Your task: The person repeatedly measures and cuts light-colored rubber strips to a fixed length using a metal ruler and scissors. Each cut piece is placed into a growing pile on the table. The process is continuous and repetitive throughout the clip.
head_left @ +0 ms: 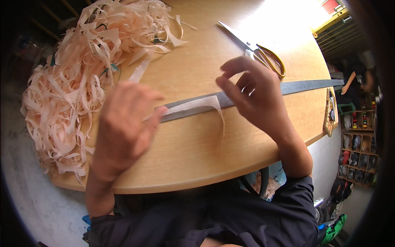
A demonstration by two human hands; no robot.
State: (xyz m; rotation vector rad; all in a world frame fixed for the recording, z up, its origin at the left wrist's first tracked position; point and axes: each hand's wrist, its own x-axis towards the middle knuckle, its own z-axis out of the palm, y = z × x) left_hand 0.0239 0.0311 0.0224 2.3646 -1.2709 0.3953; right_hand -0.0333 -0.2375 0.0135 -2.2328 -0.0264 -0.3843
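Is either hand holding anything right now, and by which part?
The right hand appears empty. The left hand overlaps the left part of the pale strip; whether it grips or only touches it cannot be told.

Blurred, the left hand point(127, 123) at nine o'clock hides that end of the metal ruler point(310, 85) and of the pale strip point(197, 103); its grip cannot be told. The right hand point(255, 88), at two, covers part of the ruler. At eleven, the picture's edge cuts off the strip heap point(74, 94).
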